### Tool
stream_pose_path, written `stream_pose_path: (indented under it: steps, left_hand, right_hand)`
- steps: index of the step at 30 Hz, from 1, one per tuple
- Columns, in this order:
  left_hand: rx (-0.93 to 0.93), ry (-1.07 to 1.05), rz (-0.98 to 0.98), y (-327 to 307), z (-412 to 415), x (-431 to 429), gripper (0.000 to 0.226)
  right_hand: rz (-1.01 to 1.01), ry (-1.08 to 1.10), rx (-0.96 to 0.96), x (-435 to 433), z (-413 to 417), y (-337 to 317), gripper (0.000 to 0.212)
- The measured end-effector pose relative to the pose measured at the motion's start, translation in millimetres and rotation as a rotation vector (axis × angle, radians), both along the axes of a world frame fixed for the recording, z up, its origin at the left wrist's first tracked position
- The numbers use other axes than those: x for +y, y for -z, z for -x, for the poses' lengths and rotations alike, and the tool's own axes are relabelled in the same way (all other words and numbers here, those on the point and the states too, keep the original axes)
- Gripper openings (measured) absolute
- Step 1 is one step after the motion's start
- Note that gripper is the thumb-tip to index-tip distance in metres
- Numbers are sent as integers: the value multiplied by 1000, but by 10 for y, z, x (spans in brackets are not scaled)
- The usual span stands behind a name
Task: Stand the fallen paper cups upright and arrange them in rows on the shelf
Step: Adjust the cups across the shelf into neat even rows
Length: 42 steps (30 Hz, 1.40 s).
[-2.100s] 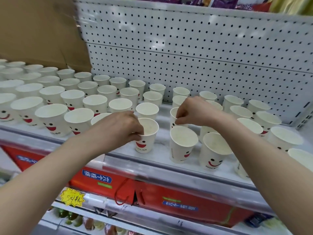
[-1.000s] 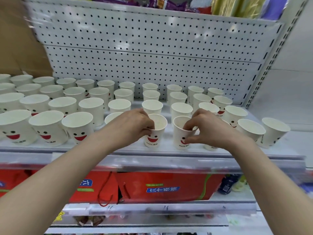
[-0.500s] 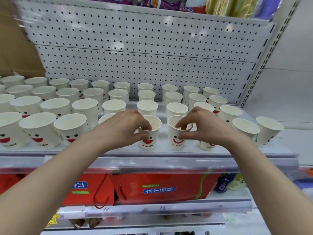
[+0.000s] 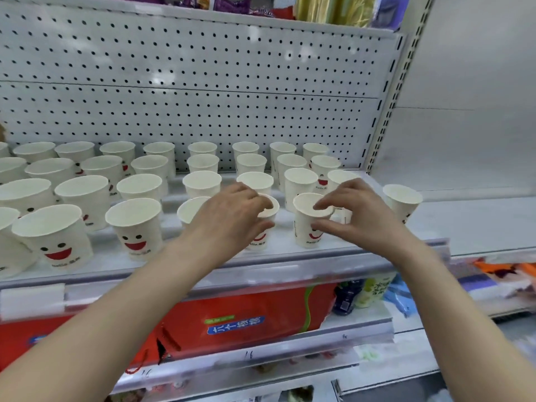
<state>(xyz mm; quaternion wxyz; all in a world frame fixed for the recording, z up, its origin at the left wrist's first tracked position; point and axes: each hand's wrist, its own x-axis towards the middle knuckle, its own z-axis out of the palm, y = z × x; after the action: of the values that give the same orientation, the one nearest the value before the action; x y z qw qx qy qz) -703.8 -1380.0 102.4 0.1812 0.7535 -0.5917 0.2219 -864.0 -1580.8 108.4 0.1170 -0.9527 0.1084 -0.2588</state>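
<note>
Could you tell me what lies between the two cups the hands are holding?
Head view: only bare shelf between the left cup, in the left hand, and the right cup, in the right hand.

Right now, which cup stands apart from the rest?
The upright cup at the far right of the shelf, beyond the right hand; no cup stands behind it or to its right.

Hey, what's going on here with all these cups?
A person is tidying white smiley-face paper cups on a shop shelf. The left hand grips one front-row cup at its rim; the right hand pinches the next cup beside it. Both cups stand upright near the front edge, and those behind stand in rough rows.
</note>
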Motion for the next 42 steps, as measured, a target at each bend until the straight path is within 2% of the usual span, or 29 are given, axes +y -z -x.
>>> stream_pose_path:
  steps: [2,6,13,19,21,24,26,30,35,38,42]
  left_hand:
    - [42,-27,-26,0,13,-30,27]
    - [113,-68,-27,3,59,-92,17]
    - [176,-162,-25,-24,167,-115,10]
    - [156,-209,-14,-6,218,-112,6]
    - [137,-210,-4,10,222,-127,10]
    - [98,-224,11,32,234,-163,31]
    - [63,-228,40,34,263,-222,34]
    - [-9,-157,104,-29,442,-444,31]
    - [-78,-11,102,-25,770,-932,27]
    - [-88,25,70,19,937,-1254,28]
    - [-45,-8,36,66,1071,-1560,30]
  right_hand:
    - [5,-17,57,-55,-19,35,31]
    - [44,-74,116,-155,-78,31,14]
    - [34,-185,172,-223,-127,-13,17]
    - [-5,-262,151,-278,-146,-23,17]
    - [1,-278,148,-305,-162,-16,17]
    - [16,-339,122,-367,-179,7,17]
    - [-11,-363,72,-424,-149,-23,24]
    - [-24,-308,-69,-694,-19,-222,23]
    - [-68,-79,-179,-1301,279,-424,14]
    - [-104,-29,-88,-1603,510,-463,11]
    - [-119,-71,153,-1820,722,-413,17]
